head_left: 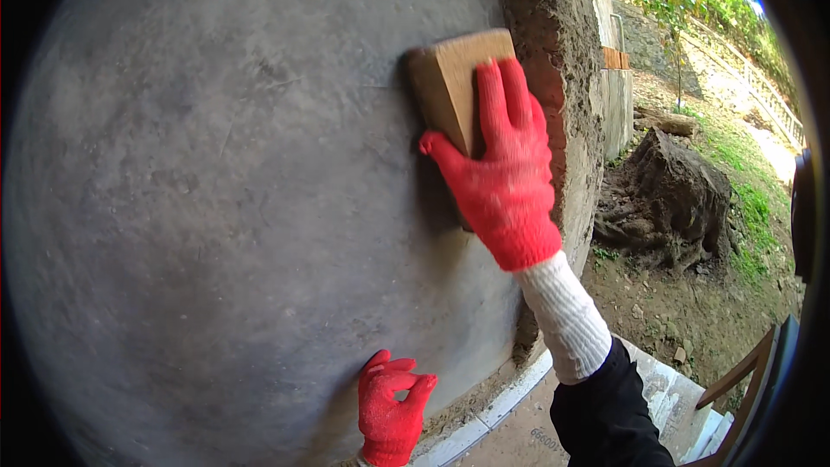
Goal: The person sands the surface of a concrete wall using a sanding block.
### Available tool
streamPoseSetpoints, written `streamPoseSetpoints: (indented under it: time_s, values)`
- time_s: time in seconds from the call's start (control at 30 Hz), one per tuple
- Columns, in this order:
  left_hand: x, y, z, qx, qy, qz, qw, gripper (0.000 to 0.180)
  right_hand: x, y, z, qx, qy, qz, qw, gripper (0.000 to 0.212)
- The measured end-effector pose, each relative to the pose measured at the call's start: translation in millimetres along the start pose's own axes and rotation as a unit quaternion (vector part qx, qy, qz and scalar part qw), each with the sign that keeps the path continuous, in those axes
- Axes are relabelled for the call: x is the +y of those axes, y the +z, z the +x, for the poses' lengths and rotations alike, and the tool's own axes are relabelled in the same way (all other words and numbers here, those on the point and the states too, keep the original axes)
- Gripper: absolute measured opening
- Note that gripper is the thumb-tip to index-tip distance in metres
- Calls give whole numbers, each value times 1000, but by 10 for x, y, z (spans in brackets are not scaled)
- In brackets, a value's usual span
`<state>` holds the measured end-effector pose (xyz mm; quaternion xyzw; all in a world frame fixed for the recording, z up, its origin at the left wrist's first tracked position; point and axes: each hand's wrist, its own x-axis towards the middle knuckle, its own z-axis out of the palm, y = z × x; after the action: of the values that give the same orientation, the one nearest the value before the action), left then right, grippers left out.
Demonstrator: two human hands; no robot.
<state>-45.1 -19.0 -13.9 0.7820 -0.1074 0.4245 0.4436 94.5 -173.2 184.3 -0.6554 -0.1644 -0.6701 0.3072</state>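
Note:
My right hand [510,169], in a red knitted glove with a white cuff, grips a brown, wood-coloured block [458,78]. Its thumb lies along the near side and the fingers spread over the outer face. The block is held against the smooth grey plastered wall [233,207], close to the wall's rough right edge. Low in the view, my left hand [393,411] wears a matching red glove and is beside the wall. Its fingers are curled, with thumb and fingertips meeting in a loose ring. Nothing shows between them. Whether this hand touches the wall is unclear.
A rough, unplastered strip [545,35] borders the plaster on the right. Along the wall's foot runs a pale curved edging [493,411]. A wooden frame [743,376] stands at lower right. Beyond are a dark tree stump [674,195], a log [670,121] and a grassy slope.

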Motion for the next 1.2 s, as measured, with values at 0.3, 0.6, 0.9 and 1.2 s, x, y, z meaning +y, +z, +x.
streamPoseSetpoints:
  time_s: [0.3,0.6,0.9,1.2]
  values:
    - [78,-9,-5,-23,-40,-10,999,19,707,-656,-2975,-206,-104,18,973,94]
    - [43,-8,-26,1,-34,33,999,22,127,-111,-329,-60,-11,8,998,84]
    - [11,-10,-10,-14,-14,58,998,24,549,-505,-2589,-172,-27,15,985,84]
    - [54,-56,-25,-23,-67,63,995,15,317,-327,-1654,-123,45,43,991,85]
